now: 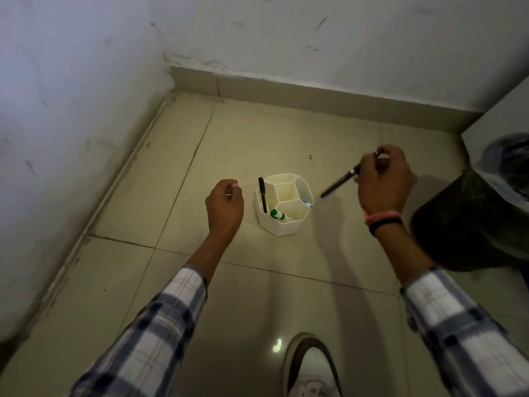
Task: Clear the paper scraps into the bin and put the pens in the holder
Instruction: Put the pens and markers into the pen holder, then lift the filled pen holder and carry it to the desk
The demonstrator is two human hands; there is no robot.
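A white holder (pixel 286 224) with several compartments stands on the tiled floor. A black pen (pixel 262 194) stands upright in its left compartment, a green-capped marker (pixel 279 215) lies in the front one, and a blue-tipped item (pixel 307 202) shows at the right. My right hand (pixel 383 179) is up and to the right of the holder, shut on a black pen (pixel 339 184) that slants down-left toward it. Just left of the holder hovers my left hand (pixel 224 207), its fingers curled with nothing visible in them.
A dark bin (pixel 469 222) with a plastic liner (pixel 506 164) stands at the right edge, by a wall corner. Walls and skirting close off the left and far sides. My white shoe (pixel 312 368) is on the floor at the bottom.
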